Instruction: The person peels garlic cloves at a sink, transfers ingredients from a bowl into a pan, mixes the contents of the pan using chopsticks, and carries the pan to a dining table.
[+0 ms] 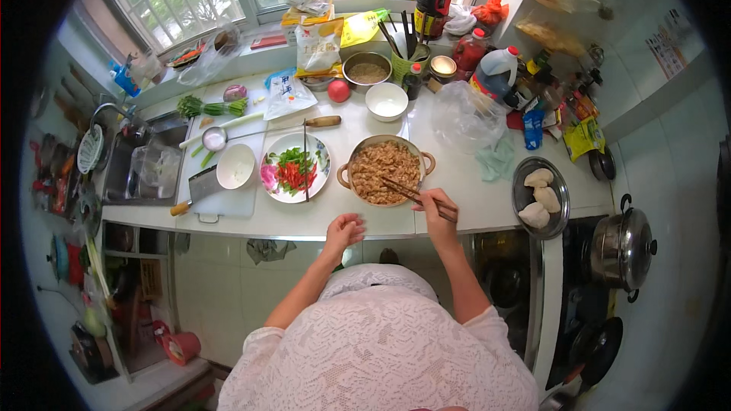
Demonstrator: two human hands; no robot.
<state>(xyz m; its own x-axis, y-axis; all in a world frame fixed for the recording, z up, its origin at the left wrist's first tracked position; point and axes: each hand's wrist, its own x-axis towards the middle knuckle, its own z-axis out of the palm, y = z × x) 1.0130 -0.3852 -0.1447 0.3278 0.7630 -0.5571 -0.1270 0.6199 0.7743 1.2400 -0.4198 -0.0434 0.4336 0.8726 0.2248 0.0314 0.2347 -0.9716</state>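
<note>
My right hand (pixel 438 214) holds a pair of wooden chopsticks (pixel 420 194), their tips in the brown minced filling of a two-handled bowl (pixel 388 170). Just in front of that bowl, at the counter edge, my left hand (pixel 345 232) is empty, its fingers loosely curled and apart. A floral plate (pixel 273 194) with chopped green and red peppers stands to the left, another pair of chopsticks lying across it. Further left are a white bowl (pixel 236 166), a cleaver (pixel 204 185) on a cutting board (pixel 240 205), and a ladle (pixel 215 138) with a wooden handle.
An oval metal tray (pixel 519 182) with several pale dough pieces is at right, near a steel pot (pixel 619 248). A sink (pixel 117 177) lies left. Along the back stand an empty white bowl (pixel 386 101), a steel bowl (pixel 367 72), a plastic bag (pixel 465 117) and several bottles.
</note>
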